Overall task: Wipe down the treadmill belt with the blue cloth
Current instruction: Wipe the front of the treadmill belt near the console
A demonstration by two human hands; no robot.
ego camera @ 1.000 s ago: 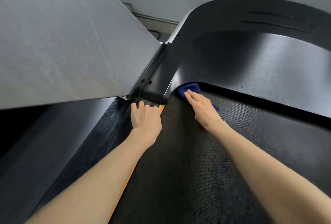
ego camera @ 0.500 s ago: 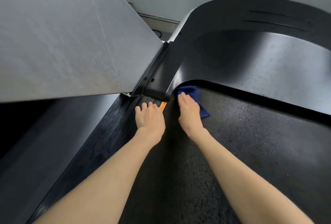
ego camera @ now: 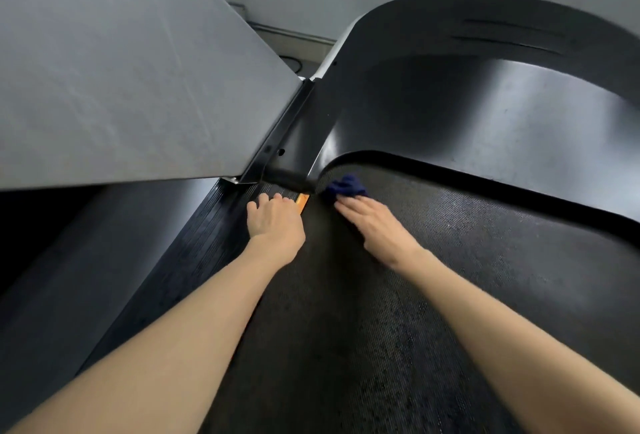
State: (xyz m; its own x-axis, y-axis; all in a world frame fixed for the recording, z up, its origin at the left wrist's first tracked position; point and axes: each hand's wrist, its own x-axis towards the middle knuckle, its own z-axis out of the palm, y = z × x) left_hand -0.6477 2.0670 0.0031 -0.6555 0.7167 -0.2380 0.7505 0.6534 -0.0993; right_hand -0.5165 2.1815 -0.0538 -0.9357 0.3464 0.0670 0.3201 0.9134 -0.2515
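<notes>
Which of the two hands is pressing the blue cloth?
The right hand, its fingers flat on the blue cloth on the belt. The left hand rests bare on the side rail.

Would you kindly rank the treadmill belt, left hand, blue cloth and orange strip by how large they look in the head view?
1. treadmill belt, by far.
2. left hand.
3. blue cloth, partly hidden under the right hand.
4. orange strip, only a sliver showing.

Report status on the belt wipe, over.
Right grip flat, pressing blue cloth onto belt at its far left corner. Left grip open, resting on side rail. Motor cover lip directly ahead of cloth.
</notes>
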